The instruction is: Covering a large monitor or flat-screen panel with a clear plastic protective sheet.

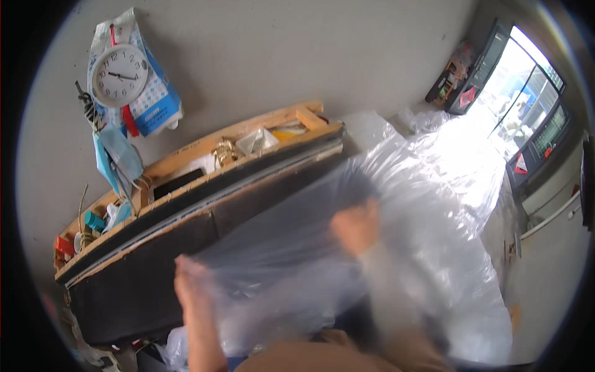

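Note:
A thin clear plastic sheet [279,248] is pulled into taut folds between my two hands, in front of my body. My left hand [193,282] grips its left edge, with the fingers curled at the sheet's corner. Farther right and higher, my right hand [356,226] is closed on the sheet, blurred by motion. Through the film shows a black padded surface [136,279] of a long bench-like piece. A larger spread of the same shiny plastic [434,217] lies to the right, partly behind my right forearm.
Along the wall runs a wooden-framed tray [235,128] holding small items, among them a teal cap [94,221] and a red box [64,245]. A round clock [119,75], a blue-and-white bag [158,111] and a face mask [114,155] hang above. An open door [542,133] stands far right.

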`<state>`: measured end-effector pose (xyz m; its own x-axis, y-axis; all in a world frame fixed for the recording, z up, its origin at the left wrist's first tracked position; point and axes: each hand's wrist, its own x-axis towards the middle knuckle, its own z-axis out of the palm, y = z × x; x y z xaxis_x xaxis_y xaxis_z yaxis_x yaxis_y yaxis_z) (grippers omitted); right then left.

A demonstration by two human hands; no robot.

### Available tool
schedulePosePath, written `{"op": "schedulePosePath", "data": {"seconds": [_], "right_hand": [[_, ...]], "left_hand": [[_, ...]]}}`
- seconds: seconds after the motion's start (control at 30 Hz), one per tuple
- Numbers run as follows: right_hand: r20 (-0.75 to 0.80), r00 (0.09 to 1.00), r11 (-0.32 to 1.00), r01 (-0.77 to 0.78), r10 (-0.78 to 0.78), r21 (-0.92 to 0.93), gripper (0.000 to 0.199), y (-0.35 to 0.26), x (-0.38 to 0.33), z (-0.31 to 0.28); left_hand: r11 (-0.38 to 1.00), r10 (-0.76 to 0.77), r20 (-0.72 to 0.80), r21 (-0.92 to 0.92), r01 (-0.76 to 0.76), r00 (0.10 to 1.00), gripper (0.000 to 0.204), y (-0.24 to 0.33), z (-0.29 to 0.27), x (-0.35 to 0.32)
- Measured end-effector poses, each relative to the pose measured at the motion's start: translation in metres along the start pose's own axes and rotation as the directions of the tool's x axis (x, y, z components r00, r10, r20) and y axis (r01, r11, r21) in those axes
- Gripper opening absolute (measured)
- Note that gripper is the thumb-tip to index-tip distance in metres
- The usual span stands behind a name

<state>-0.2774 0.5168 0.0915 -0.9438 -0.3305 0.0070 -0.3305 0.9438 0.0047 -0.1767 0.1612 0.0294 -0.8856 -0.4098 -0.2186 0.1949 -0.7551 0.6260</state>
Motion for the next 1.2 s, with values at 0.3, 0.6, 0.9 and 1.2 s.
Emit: {"op": "schedulePosePath", "data": {"seconds": [0.3, 0.6, 0.9, 1.2], "right_hand": [[-0.59, 0.797, 0.98, -0.193, 0.128, -0.048, 0.031, 0.014, 0.058, 0.04], [-0.092, -0.023, -0.095, 0.203, -0.995, 0.975, 0.044, -0.347, -0.102, 0.052], [0.0, 0.157, 0.13, 0.82, -0.988, 0.557, 0.026, -0.257, -0.063, 0.007], [0.018, 0.828, 0.609, 0.397, -0.56, 0.686, 0.034, -0.091, -0.074, -0.088]], "left_hand": [[-0.11, 0.867, 0.135, 0.991, -0.079, 0.479, 0.026, 0.185, -0.177, -0.013], [0.19, 0.874, -0.115, 0.975, -0.116, 0.472, 0.018, 0.172, -0.121, -0.008], [-0.028, 0.935, 0.029, 1.0, -0.01, 0.353, 0.021, 0.184, -0.154, -0.024], [0.689, 0.52, -0.198, 0.673, -0.271, 0.831, 0.02, 0.067, -0.168, -0.158]]}}
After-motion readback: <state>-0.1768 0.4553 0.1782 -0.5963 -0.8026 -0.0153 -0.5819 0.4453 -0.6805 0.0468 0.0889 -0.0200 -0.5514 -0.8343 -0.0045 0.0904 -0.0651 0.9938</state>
